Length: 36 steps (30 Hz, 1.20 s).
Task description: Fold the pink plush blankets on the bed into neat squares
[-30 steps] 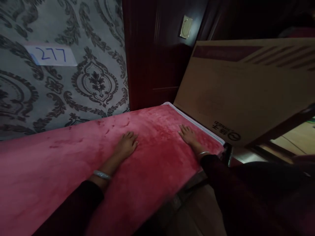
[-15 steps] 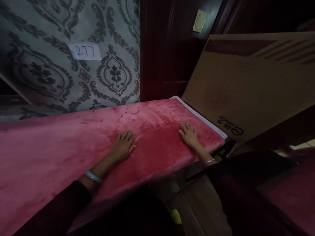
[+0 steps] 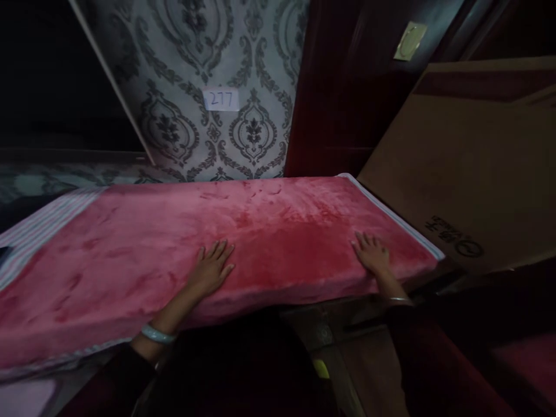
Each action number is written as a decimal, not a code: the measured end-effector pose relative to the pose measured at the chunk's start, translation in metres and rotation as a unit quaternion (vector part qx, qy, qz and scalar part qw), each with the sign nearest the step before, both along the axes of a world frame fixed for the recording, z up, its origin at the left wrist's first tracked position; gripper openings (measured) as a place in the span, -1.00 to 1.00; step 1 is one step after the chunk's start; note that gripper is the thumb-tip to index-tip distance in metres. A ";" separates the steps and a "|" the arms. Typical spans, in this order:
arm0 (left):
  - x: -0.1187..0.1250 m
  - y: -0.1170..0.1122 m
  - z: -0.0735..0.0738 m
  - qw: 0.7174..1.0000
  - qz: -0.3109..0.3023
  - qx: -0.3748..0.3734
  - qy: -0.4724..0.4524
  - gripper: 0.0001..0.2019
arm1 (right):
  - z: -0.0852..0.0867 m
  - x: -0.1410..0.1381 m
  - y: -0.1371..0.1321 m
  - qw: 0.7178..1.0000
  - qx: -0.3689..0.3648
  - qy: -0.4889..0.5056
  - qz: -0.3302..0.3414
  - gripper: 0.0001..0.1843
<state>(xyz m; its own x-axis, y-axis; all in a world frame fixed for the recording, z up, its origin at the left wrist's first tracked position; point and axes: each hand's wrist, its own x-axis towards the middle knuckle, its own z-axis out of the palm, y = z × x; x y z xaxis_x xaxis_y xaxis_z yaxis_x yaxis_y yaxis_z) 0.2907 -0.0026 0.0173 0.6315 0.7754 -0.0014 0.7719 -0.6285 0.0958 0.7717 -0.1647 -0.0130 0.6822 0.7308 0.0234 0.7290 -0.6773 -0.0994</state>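
Note:
A plush red blanket [image 3: 130,255] lies spread over a long flat surface in front of me. My left hand [image 3: 211,271] rests flat on it near the middle, fingers stretched out and slightly apart. My right hand [image 3: 372,255] lies flat near the blanket's right end, fingers extended, close to its white-trimmed edge [image 3: 397,217]. Both wrists wear a bangle and dark sleeves. Neither hand holds anything.
A large cardboard box [image 3: 473,168] leans at the right, against the blanket's end. Behind stands a grey patterned wall [image 3: 217,52] with a paper label "277" [image 3: 221,99] and a dark wooden door [image 3: 343,98]. A striped cloth [image 3: 39,226] shows at the blanket's left end.
The view has swung left and pulled back, showing more of the blanket's left end. Both hands stay flat on the blanket and have slid slightly toward its near edge.

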 end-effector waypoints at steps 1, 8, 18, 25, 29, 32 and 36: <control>-0.012 -0.005 0.000 1.000 0.014 0.002 0.001 -0.41 | -0.003 0.008 -0.008 1.000 0.011 0.011 -0.020 -0.28; -0.057 -0.038 -0.009 0.996 0.078 0.041 -0.028 -0.43 | -0.003 -0.013 -0.010 0.993 0.096 -0.006 -0.068 -0.29; -0.077 -0.057 -0.011 0.994 0.077 0.034 -0.072 -0.45 | -0.011 -0.148 0.053 0.984 0.019 -0.009 0.177 -0.32; -0.109 -0.087 -0.014 0.992 0.099 0.023 -0.081 -0.41 | -0.030 -0.133 0.050 0.983 0.043 -0.026 0.176 -0.27; -0.112 -0.094 -0.003 0.985 0.091 0.008 -0.146 -0.55 | -0.031 -0.136 0.050 0.982 0.055 -0.025 0.178 -0.26; -0.105 -0.077 0.008 0.982 0.077 0.011 -0.170 -0.53 | -0.029 -0.138 0.049 0.983 0.049 -0.018 0.176 -0.24; -0.090 -0.037 0.014 0.990 0.093 -0.025 -0.105 -0.33 | -0.027 -0.137 0.047 0.982 0.049 -0.018 0.179 -0.21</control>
<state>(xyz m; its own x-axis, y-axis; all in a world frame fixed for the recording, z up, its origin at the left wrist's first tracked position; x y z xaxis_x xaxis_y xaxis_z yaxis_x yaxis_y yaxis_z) 0.2011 -0.0393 0.0309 0.4679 0.8808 0.0723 0.8340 -0.4672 0.2936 0.6344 -0.1175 -0.0396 0.3786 0.9171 0.1246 0.9233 -0.3648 -0.1204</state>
